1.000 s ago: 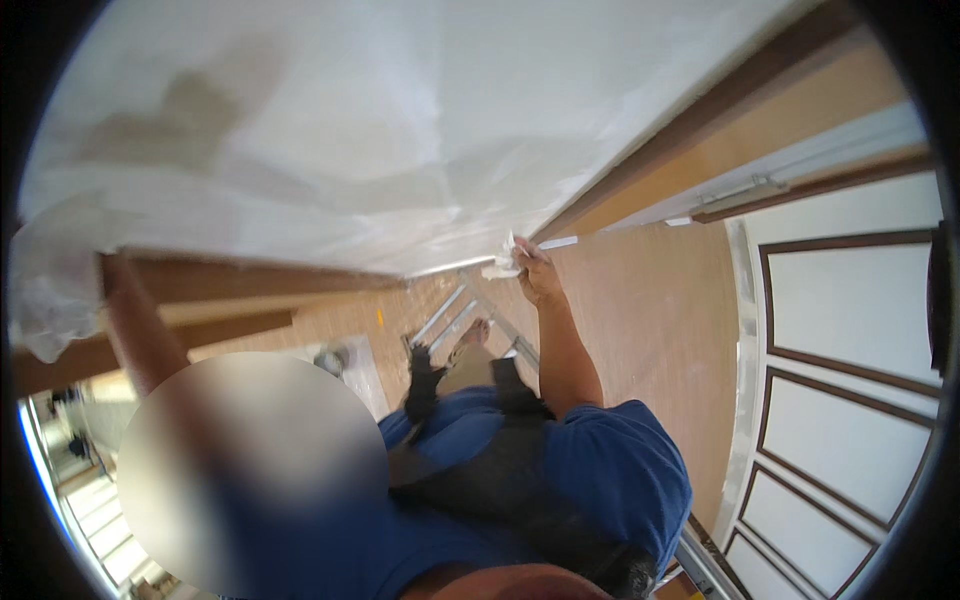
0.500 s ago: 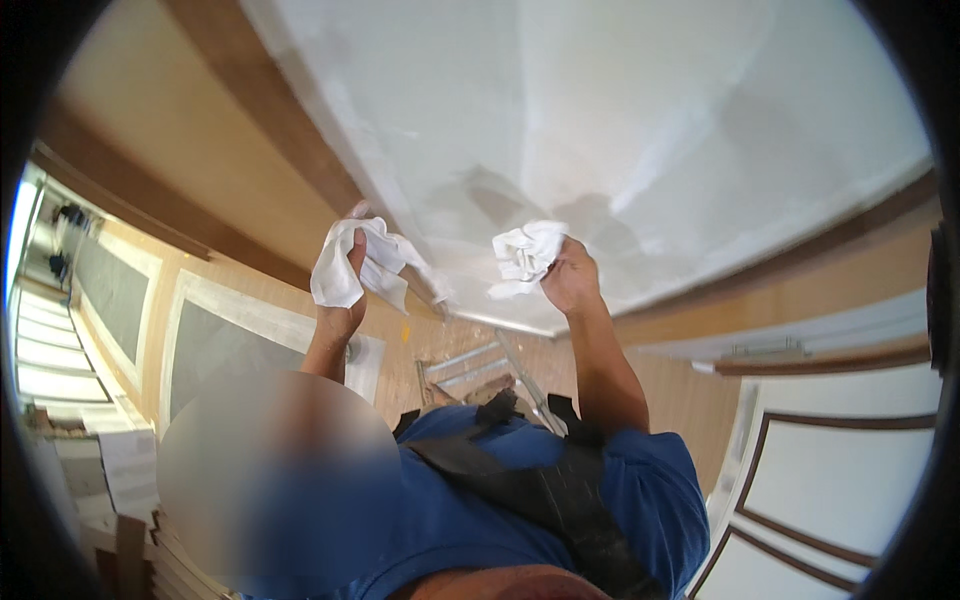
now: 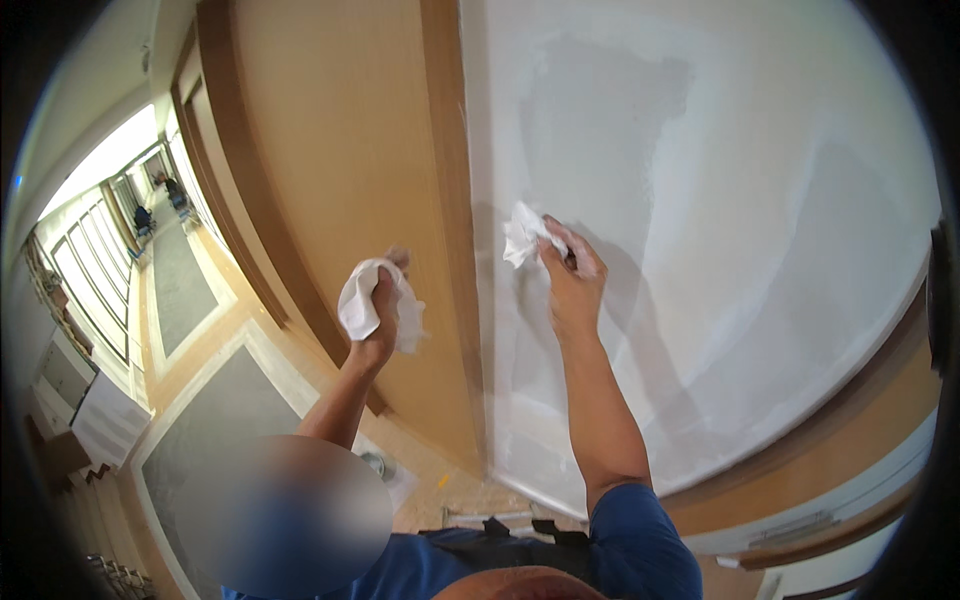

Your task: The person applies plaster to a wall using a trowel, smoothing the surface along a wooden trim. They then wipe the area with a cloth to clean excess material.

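A crumpled white cloth (image 3: 523, 236) is pinched in the fingers of my right hand (image 3: 576, 275), close to the patchy grey-and-white wall (image 3: 610, 130); whether it touches the wall I cannot tell. White dust or filler marks the fingers of that hand. Further left, my left hand (image 3: 379, 300) grips a second white cloth (image 3: 360, 300), which hangs over the thumb and palm. That hand is in front of the wooden door panel (image 3: 340, 150). A brown wooden frame edge (image 3: 450, 200) runs between the panel and the wall.
A long corridor with a grey floor covering (image 3: 215, 430) stretches away at the left, where people (image 3: 150, 215) appear far off. Below my hands, part of a metal ladder (image 3: 485, 518) shows near the wall's foot. A small container (image 3: 375, 463) is on the floor.
My view has tilted up and turned left, showing more wall and corridor. Both hands still hold their cloths; the right one is now higher against the wall, and its cloth looks more bunched.
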Tool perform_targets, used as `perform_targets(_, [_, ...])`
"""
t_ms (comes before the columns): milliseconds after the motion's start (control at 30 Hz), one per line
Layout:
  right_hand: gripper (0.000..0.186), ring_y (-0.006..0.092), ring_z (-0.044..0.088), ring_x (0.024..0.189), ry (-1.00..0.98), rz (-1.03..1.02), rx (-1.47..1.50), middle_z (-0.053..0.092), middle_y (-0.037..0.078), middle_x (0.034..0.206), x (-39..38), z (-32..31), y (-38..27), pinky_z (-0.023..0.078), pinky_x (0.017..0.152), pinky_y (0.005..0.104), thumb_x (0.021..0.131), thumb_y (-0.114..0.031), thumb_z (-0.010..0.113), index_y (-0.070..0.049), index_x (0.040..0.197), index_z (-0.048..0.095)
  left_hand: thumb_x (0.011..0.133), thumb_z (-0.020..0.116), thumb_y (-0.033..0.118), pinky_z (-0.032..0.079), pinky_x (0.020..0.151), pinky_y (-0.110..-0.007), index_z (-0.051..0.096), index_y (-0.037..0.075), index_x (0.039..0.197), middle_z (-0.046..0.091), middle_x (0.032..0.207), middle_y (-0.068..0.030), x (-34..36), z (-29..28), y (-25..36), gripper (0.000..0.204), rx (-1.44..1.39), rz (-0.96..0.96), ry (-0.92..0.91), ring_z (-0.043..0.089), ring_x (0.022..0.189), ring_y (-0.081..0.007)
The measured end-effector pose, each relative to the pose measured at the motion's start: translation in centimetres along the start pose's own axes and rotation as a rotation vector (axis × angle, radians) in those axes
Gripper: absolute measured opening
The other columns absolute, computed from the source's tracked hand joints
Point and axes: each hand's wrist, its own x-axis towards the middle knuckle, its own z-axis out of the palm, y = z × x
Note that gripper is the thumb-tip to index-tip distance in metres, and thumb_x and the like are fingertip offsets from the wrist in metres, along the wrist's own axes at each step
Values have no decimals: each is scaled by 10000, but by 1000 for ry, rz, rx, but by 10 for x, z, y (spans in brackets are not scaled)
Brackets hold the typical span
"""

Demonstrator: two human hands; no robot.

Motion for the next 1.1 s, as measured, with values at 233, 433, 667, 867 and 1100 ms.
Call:
perform_targets(233, [288,350,686,1082,148,-610,-271,712,207,1176,130,125,-83,534,956,414,898,10,635,24,1178,697,1080,419,271,281,1197,-390,408,-30,1520,425,1565,-175,102,42,58,533,476,391,-136,376,1450,-320])
perform_targets(433, [380,410,657,1159,71,-913,-284,679,274,1223,214,209,-117,503,1030,439,953,-103,597,37,1306,627,1052,406,286,180,1255,-471,353,-39,1547,255,1657,-236,167,76,20,594,602,728,-74,193,1544,-433])
perform_targets(667, [770,399,207,1544,-200,-929,-324,192,298,1652,243,281,-146,168,1266,455,1044,-426,448,72,1582,212,1023,436,307,134,1257,-538,304,-46,1565,233,1660,-254,192,50,-25,660,844,856,113,187,1549,-435])
perform_targets(867, [818,400,302,1509,-286,-816,-389,327,320,1591,336,299,-266,234,1245,393,1068,-560,354,93,1554,268,989,509,251,155,1250,-550,363,-42,1539,278,1644,-256,196,56,-32,640,789,916,136,230,1536,-441])
perform_targets(1100, [1084,427,312,1497,-118,-885,-532,339,337,1574,387,307,-282,250,1238,427,950,-798,320,125,1517,339,1007,466,259,139,1253,-541,358,12,1566,298,1645,-234,194,77,-23,620,649,951,145,247,1540,-408])
